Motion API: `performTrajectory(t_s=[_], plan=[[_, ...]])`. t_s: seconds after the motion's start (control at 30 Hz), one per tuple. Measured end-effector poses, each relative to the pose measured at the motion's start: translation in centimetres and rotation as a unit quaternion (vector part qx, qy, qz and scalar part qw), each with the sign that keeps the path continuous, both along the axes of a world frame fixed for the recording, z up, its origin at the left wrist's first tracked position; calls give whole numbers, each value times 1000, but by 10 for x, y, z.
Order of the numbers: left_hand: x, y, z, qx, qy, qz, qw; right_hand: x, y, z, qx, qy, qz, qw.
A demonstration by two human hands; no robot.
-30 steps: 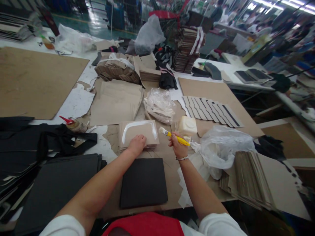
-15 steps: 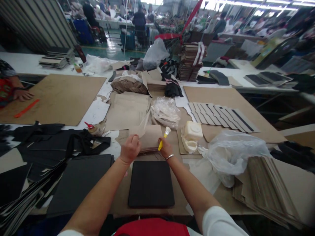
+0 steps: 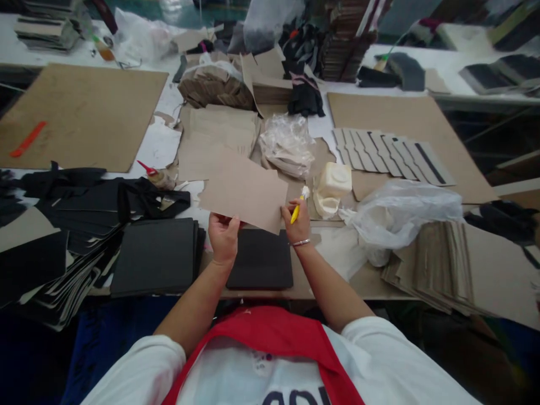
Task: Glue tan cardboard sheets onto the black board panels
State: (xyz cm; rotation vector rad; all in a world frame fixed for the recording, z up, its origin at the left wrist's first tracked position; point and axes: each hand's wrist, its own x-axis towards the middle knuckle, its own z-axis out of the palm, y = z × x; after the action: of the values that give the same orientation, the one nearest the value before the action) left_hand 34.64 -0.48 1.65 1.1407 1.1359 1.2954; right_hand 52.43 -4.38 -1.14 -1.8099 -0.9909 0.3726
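Both my hands hold up a brown cardboard sheet (image 3: 242,188) above the table. My left hand (image 3: 223,234) pinches its near left corner. My right hand (image 3: 297,225) grips the near right corner and also holds a yellow-handled brush (image 3: 298,206), bristles pointing away from me. Below the sheet, right in front of me, lies a black rectangular panel (image 3: 261,264). A white glue tub (image 3: 333,185) sits just right of the brush.
Stacks of black panels (image 3: 156,256) lie at the left, a pile of brown sheets (image 3: 442,270) and a plastic bag (image 3: 400,216) at the right. A glue bottle with red tip (image 3: 156,175), fanned grey strips (image 3: 388,154) and large cardboard mats (image 3: 80,115) lie beyond.
The cardboard sheet with the glue line was peeled off its stack and now hangs lifted and turned between both hands. The camera has tilted down toward my body.
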Motion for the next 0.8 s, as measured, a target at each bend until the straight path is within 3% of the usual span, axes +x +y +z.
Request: performTrajectory(t_s=[0.13, 0.27, 0.4, 0.57, 0.8], plan=[[-21, -10, -9, -113, -96, -2, 989, 26, -40, -9, 2, -26, 4, 1000], [-52, -35, -41, -211, -4, -16, 977, 40, -89, -29, -50, -80, 9, 995], [-74, -66, -80, -301, 108, -64, 945, 33, -122, -61, -97, -113, 26, 988], [-89, -79, -107, -286, 211, -39, 934, 12, -131, -96, -126, -134, 39, 982], [-95, -72, -119, -282, 265, -40, 921, 6, -127, -116, -141, -149, 50, 977]])
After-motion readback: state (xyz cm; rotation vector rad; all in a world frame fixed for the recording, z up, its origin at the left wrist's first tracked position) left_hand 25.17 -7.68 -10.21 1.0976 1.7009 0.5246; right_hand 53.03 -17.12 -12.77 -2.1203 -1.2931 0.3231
